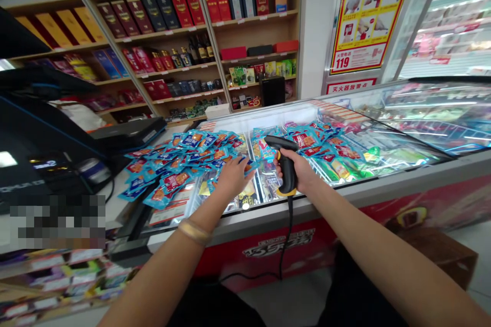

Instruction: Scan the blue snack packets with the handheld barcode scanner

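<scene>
Packets (178,156) heaped on the freezer (261,216) could slide off its near edge if nudged by the left hand (231,178), its grip half-open, any hold unclear, or the scanner (287,171) closed in the right hand's (303,168) grip.

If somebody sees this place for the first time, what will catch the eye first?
Probably the large heap of blue snack packets at the left end of the glass-topped freezer, with a smaller heap further right. Before the smaller heap, the right hand holds a black-and-yellow barcode scanner. Behind the freezer, at upper right, a red-and-yellow fire-safety poster also stands out.
</scene>
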A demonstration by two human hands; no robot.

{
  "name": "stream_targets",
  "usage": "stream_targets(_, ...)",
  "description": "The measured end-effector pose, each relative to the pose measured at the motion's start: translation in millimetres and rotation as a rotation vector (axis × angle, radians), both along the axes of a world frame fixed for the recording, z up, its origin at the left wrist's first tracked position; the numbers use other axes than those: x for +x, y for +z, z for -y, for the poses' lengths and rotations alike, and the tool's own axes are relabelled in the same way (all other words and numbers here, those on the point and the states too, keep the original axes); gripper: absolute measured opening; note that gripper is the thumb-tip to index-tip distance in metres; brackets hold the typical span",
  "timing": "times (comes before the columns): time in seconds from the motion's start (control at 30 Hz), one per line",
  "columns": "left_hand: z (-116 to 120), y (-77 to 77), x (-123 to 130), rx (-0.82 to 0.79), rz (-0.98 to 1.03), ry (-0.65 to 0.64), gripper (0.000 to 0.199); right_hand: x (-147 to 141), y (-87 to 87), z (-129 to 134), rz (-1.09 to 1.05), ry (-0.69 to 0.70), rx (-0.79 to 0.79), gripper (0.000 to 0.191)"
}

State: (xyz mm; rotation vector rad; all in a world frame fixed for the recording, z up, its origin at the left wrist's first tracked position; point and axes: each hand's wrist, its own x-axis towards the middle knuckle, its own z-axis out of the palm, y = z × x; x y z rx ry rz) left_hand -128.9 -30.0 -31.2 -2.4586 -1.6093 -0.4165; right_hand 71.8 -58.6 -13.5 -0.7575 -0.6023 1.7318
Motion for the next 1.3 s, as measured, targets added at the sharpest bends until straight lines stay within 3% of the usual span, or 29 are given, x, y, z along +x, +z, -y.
stream_targets(0.2,-8.3,-5.7,-6.9,0.099,0.280,-0.038,0.032,1.7,-7.2,5.2,0.092,-0.041,0.058,0.019)
stream_targets(0.47,-5.7,-7.2,-7.1,0.026,0.178,-0.127,0.034,3.2,-9.1,7.8,0.115,-0.032,0.080,0.018)
stream_targets(0.53,-3.8,-5.1,-5.5,0.056,0.270,-0.091,0.032,3.0,-8.8,9.0,0.117,-0.037,0.090,0.019)
stream_targets(0.73,0.8,3.7,-2.9,0.129,0.566,0.172,0.023,3.3,-9.1,12.8,0.096,-0.010,0.196,0.021)
stream_targets(1.3,8.1,6.0,3.9,0.040,0.607,0.134,0.026,0.2,-2.4,15.7,0.139,0.069,0.247,0.023)
